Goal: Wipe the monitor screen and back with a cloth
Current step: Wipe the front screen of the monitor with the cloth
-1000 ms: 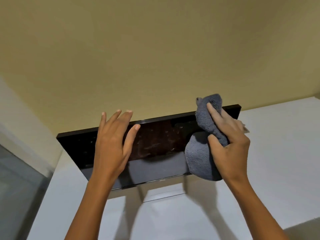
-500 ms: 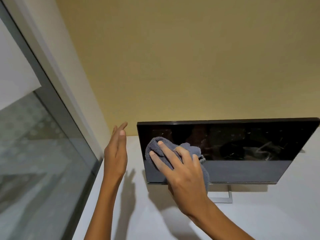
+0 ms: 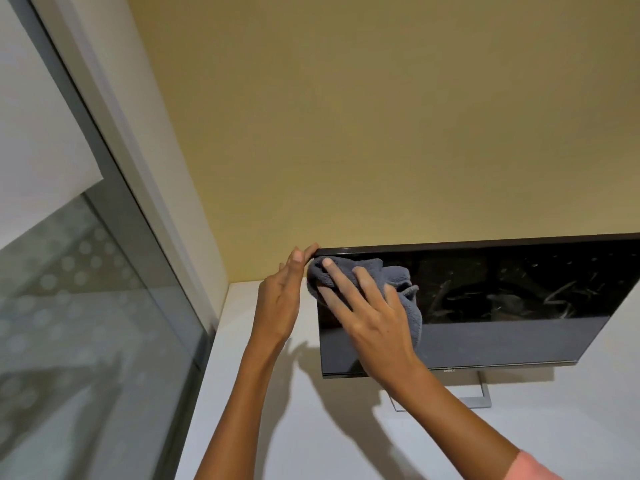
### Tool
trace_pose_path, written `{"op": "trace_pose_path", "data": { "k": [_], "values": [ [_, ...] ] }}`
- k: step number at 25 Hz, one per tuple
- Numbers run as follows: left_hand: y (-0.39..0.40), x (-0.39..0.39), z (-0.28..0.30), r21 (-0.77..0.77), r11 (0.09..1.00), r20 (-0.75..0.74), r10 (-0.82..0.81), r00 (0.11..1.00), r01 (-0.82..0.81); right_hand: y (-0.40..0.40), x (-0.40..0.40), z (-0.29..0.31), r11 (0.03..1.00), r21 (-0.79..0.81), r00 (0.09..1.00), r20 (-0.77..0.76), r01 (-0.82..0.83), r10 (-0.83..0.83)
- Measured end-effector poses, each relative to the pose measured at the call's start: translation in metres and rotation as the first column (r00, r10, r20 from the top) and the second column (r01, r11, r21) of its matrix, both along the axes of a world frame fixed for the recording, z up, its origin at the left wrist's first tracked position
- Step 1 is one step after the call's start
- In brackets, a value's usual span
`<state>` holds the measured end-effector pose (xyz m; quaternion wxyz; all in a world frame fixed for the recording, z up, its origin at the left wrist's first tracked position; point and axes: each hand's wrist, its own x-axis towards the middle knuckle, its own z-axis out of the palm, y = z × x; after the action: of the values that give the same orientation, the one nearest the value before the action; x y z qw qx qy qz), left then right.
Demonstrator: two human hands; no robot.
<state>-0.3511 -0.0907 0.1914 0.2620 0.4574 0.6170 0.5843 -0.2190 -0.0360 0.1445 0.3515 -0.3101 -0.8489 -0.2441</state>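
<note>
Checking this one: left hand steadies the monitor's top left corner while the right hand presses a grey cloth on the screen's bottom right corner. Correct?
Not quite. The head view shows the right hand pressing the grey cloth on the screen's upper left area, beside the left hand steadying the monitor at its top left corner.

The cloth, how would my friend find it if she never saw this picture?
Start at the big black monitor standing on the white desk against the yellow wall. Go to its upper left corner, where the right hand presses flat on the screen. The cloth is the fuzzy grey bundle under those fingers, the only soft, crumpled thing there.
</note>
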Motion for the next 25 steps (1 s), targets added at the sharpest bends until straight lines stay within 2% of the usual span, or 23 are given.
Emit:
{"op": "trace_pose_path", "data": {
  "k": [4, 8, 10, 12, 15, 20, 25],
  "values": [
    [0.002, -0.001, -0.001, 0.011, 1.000, -0.090, 0.012, 0.996, -0.011, -0.003, 0.017, -0.029, 0.989, -0.110, 0.994, -0.035, 0.102, -0.106],
    [0.004, -0.008, -0.014, 0.007, 1.000, -0.155, 0.007, 0.988, -0.006, -0.017, 0.010, -0.047, 0.964, -0.246, 0.994, 0.045, 0.103, -0.094],
    [0.006, -0.011, -0.020, -0.011, 1.000, -0.187, 0.004, 0.982, -0.006, -0.017, 0.002, -0.044, 0.973, -0.225, 0.998, 0.059, 0.051, -0.038],
    [0.006, -0.011, -0.021, -0.009, 1.000, -0.176, -0.002, 0.984, 0.000, -0.014, -0.005, -0.036, 0.991, -0.135, 0.999, 0.049, 0.014, -0.007],
    [0.005, -0.011, -0.019, 0.016, 1.000, -0.186, -0.008, 0.983, 0.011, -0.006, -0.009, -0.015, 0.997, -0.040, 0.998, 0.001, 0.064, -0.064],
    [0.007, -0.014, -0.017, 0.017, 1.000, -0.240, -0.003, 0.971, 0.008, 0.000, 0.013, -0.011, 0.982, -0.073, 0.982, -0.051, 0.177, -0.181],
    [0.003, -0.009, -0.016, -0.025, 0.999, -0.236, 0.022, 0.971, -0.029, -0.011, 0.004, -0.035, 0.984, -0.094, 0.988, 0.005, 0.153, -0.154]
  ]
}}
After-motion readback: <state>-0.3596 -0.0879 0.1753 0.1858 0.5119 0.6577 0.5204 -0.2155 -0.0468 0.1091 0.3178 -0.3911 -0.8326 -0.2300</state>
